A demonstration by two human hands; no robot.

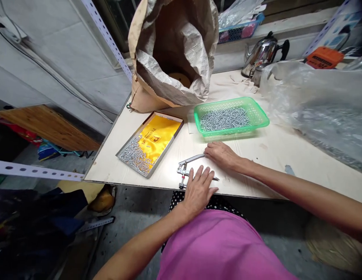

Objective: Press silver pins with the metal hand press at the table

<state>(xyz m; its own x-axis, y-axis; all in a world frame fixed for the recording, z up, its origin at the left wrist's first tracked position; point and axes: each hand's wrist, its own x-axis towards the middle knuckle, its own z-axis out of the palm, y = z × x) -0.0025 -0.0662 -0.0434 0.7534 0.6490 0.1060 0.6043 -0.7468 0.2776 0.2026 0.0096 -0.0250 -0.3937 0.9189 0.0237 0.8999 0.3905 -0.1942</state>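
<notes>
Silver lever pliers [194, 158] with a spring and a small screw foot lie at the table's front edge, their two handles spread. My left hand [198, 189] rests over the lower handle, fingers stretched and slightly apart; the handle's pointed end shows past them. Closed around the end of the upper handle is my right hand [222, 154]. To the left, a shallow box [166, 160] with a yellow lining holds small silver metal pieces [136, 158] heaped at its near end. Behind my right hand stands a green plastic basket [258, 112] with more such pieces [224, 118].
A large open paper sack [146, 97] stands at the table's back left. On the right lies a clear plastic bag [321, 93] of small pieces. A metal kettle [261, 54] and an orange box [324, 58] are behind. The tabletop [251, 171] ends close to my body.
</notes>
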